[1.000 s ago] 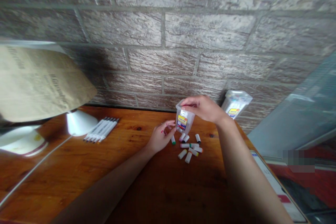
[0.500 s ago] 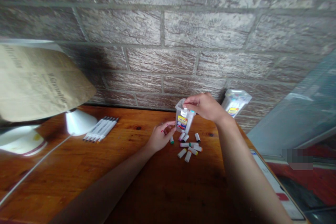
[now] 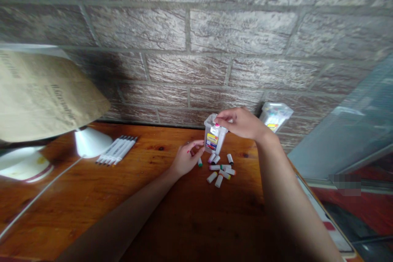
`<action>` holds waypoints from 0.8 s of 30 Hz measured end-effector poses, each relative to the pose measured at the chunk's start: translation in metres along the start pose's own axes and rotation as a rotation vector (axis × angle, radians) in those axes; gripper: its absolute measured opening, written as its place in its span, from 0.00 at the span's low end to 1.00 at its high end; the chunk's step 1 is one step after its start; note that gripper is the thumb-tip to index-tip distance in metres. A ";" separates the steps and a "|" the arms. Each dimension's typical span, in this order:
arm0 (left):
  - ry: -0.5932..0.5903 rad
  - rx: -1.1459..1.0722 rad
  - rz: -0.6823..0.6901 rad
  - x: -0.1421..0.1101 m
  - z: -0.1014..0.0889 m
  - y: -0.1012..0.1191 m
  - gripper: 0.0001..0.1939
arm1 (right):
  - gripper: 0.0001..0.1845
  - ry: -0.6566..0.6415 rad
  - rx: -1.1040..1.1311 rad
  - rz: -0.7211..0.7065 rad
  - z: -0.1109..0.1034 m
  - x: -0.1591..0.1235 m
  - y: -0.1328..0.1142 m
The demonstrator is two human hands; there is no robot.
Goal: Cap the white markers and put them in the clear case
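A clear plastic marker box point(image 3: 211, 138) with a yellow and blue label stands upright on the wooden table, its top open. My left hand point(image 3: 186, 158) steadies it at its left side, fingers and thumb against the wall. Over the rim, my right hand point(image 3: 241, 123) pinches a small marker cap point(image 3: 217, 125) whose pink end shows; the rest is hidden by the fingers. Several white marker caps point(image 3: 225, 167) with coloured ends lie loose in front of the box. A green-ended cap point(image 3: 199, 162) rests beside my left fingertips.
Several capped markers point(image 3: 117, 150) lie in a row at left, near a lamp point(image 3: 92, 143) with a paper shade and a white cup point(image 3: 26, 163). A second plastic box point(image 3: 276, 116) stands behind my right arm. A brick wall point(image 3: 172, 69) closes off the back.
A pink cap end now shows at my right fingertips, where none showed before. The blue spot by the box's right rim is no longer visible. Both hands stay about in place.
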State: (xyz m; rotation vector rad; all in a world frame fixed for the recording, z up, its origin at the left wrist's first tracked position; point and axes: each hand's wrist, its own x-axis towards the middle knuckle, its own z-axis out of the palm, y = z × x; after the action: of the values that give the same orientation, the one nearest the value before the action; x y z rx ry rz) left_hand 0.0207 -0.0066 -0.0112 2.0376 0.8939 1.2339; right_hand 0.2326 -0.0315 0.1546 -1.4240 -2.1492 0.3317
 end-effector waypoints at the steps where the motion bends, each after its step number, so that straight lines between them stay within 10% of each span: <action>1: -0.001 -0.004 0.000 0.000 0.000 0.000 0.12 | 0.13 0.009 -0.003 0.008 -0.001 0.000 0.000; 24: -0.003 0.011 -0.005 0.000 0.000 -0.002 0.12 | 0.09 -0.024 0.022 -0.071 -0.002 0.001 0.004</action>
State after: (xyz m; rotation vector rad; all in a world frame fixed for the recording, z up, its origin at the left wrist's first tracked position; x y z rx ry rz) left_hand 0.0204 -0.0052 -0.0126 2.0439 0.9050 1.2258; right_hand 0.2367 -0.0293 0.1547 -1.3339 -2.2025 0.3467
